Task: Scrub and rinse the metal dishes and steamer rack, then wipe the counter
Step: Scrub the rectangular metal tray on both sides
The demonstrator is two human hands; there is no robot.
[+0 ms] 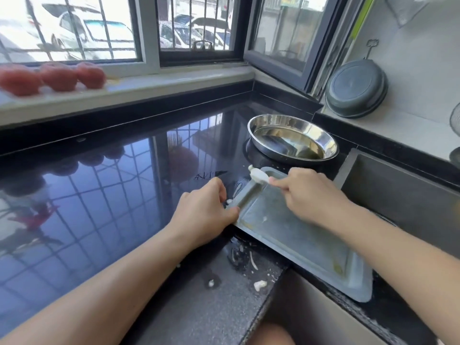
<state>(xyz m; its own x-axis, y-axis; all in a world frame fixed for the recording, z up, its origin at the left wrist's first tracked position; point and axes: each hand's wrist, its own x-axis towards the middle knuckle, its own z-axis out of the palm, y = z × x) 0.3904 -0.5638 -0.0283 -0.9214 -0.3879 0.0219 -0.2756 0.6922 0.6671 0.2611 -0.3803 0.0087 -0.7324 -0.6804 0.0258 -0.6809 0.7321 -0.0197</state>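
A flat rectangular metal tray point(293, 232) lies on the black counter point(99, 195) at the sink's left edge, one corner overhanging the basin. My left hand point(204, 210) grips the tray's left rim. My right hand point(306, 192) pinches a small white scraper point(258, 176) whose tip rests on the tray's far left corner. A round steel dish point(293, 138) sits just behind the tray, holding a little liquid. White food scraps point(260, 285) lie on the counter in front of the tray.
The sink basin point(403, 195) opens to the right and below the tray. A dark round pan point(356, 88) leans against the tiled wall at the back right. Red tomatoes point(57, 75) sit on the window sill at the far left.
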